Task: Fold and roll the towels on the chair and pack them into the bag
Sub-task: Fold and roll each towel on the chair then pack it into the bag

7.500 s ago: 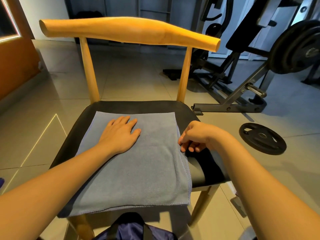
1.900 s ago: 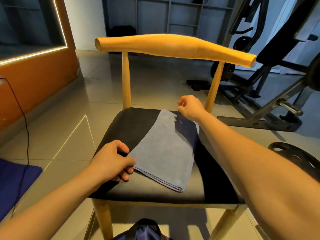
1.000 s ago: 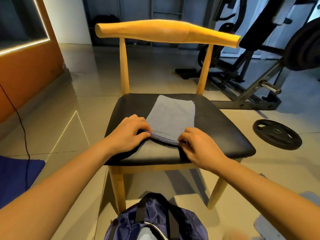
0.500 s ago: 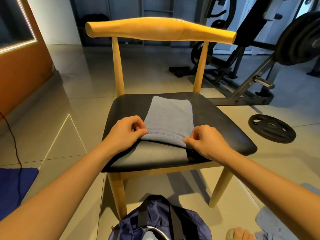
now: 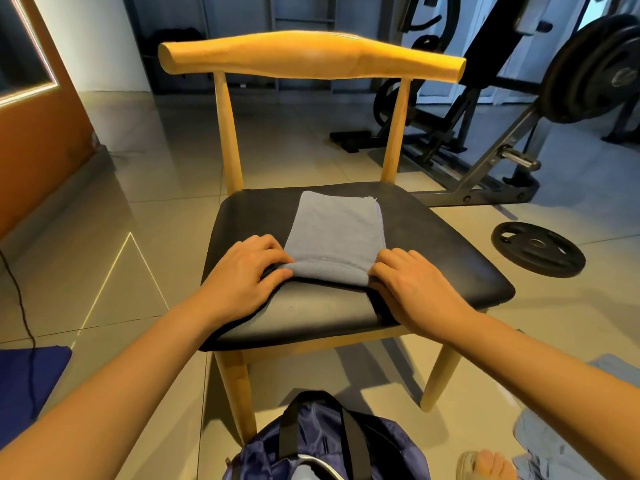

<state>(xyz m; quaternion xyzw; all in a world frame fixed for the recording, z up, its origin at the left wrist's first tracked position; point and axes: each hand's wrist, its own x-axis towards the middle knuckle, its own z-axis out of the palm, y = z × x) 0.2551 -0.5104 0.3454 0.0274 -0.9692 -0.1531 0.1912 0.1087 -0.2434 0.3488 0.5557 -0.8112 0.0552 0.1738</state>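
My left hand (image 5: pixel 242 271) and right hand (image 5: pixel 412 285), held apart, each pinch a near corner of the folded grey towel (image 5: pixel 336 233) lying on the black chair seat (image 5: pixel 433 244). If one hand rolls faster, I judge the roll skews or loosens and fits the bag (image 5: pixel 329 441) badly.

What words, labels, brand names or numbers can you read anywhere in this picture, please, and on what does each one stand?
No text can be read in this view.
The loaded plates on the machine: a mark on the hub, too blurred to read.
The weight plate on the floor: no legible marking.
The towel, the bag and the chair: no lettering visible.
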